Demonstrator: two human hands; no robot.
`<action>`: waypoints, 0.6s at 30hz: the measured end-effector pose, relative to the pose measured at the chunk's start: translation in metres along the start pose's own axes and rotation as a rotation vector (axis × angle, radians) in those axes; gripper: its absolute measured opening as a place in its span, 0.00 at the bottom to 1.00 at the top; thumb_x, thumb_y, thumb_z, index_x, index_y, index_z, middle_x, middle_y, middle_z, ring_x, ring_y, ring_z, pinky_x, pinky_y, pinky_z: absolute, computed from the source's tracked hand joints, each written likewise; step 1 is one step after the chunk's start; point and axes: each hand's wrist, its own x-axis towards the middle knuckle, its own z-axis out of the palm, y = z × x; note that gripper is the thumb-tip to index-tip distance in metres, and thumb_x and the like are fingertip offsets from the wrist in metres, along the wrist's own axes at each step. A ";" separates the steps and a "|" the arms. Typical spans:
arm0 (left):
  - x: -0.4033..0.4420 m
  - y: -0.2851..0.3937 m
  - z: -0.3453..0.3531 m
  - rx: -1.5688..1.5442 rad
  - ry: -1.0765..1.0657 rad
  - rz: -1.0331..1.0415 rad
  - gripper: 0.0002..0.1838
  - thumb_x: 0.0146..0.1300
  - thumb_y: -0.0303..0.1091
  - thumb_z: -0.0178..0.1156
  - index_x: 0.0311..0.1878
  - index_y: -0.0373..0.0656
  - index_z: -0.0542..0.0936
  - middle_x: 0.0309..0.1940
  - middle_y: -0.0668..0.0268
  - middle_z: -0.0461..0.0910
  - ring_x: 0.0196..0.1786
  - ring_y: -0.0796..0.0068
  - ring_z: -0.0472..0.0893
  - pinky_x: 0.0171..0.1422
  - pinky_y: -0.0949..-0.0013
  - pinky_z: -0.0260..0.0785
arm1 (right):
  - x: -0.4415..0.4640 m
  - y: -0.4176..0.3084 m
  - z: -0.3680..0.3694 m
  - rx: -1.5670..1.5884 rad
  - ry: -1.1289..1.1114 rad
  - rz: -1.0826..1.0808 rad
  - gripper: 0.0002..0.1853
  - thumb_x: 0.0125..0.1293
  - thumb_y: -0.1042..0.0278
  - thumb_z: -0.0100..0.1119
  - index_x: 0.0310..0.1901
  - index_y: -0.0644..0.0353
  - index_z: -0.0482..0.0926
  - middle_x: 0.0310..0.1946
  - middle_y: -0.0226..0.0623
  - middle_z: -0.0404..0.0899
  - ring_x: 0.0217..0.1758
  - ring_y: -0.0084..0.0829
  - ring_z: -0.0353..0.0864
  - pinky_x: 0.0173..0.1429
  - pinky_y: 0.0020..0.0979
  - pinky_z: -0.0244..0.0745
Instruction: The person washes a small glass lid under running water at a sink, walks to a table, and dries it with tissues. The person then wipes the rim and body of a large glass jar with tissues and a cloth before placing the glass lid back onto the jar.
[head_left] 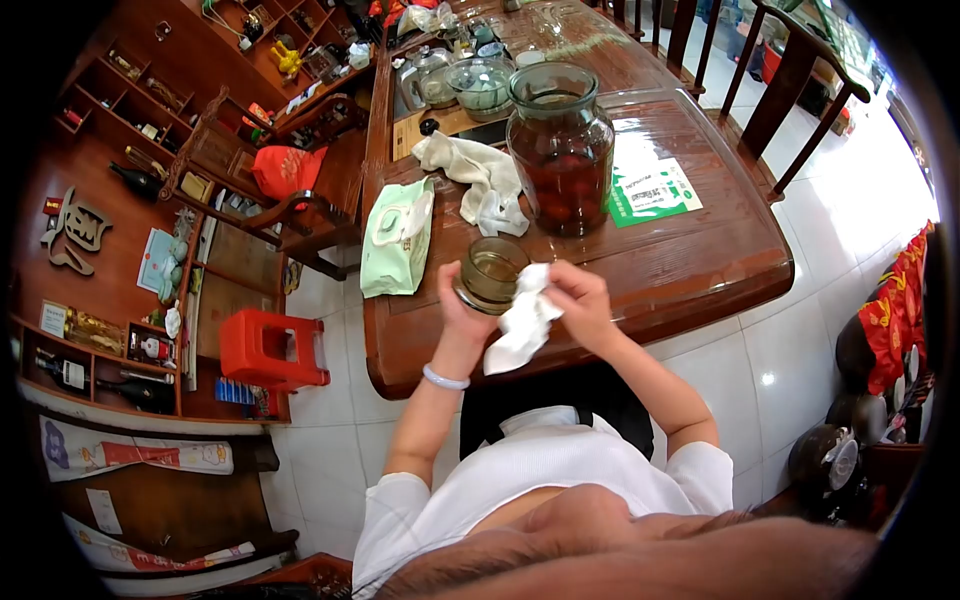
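Observation:
My left hand [464,308] is closed around a greenish, hollow glass jar lid [492,268], held above the near end of the wooden table [660,275]. A crumpled white wipe [522,325] is pinched in my right hand [583,303] and hangs against the right side of the glass. Just beyond stands a large glass jar [560,150] with its mouth uncovered and dark red contents inside. A light green pack of wipes [398,250] lies left of my hands. Between pack and jar is a rumpled off-white cloth [482,178].
A green and white printed sheet [655,192] lies right of the jar. Farther back are a glass bowl [482,88] and a glass teapot [432,78]. A red plastic stool [270,350] stands on the floor at left; wooden chairs [790,90] flank the table.

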 end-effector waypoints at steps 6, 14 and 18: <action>-0.002 0.077 0.098 0.379 -0.099 0.341 0.23 0.49 0.38 0.50 0.50 0.41 0.69 0.45 0.59 0.73 0.46 0.62 0.75 0.51 0.56 0.68 | 0.025 0.026 -0.069 0.409 0.227 0.224 0.10 0.60 0.73 0.46 0.40 0.66 0.73 0.32 0.32 0.77 0.35 0.20 0.76 0.39 0.21 0.71; 0.077 0.101 0.227 1.516 -0.324 0.685 0.46 0.40 0.40 0.62 0.61 0.26 0.55 0.48 0.52 0.70 0.48 0.66 0.72 0.53 0.71 0.62 | 0.017 0.087 -0.082 0.380 0.223 0.232 0.08 0.59 0.72 0.50 0.37 0.66 0.75 0.29 0.29 0.77 0.30 0.17 0.74 0.35 0.19 0.69; 0.114 0.080 0.241 2.125 -0.252 0.942 0.49 0.35 0.50 0.63 0.60 0.31 0.59 0.58 0.49 0.61 0.61 0.53 0.60 0.65 0.63 0.52 | 0.012 0.088 -0.079 0.252 0.156 0.178 0.06 0.59 0.76 0.49 0.36 0.67 0.75 0.29 0.30 0.77 0.30 0.16 0.73 0.34 0.19 0.69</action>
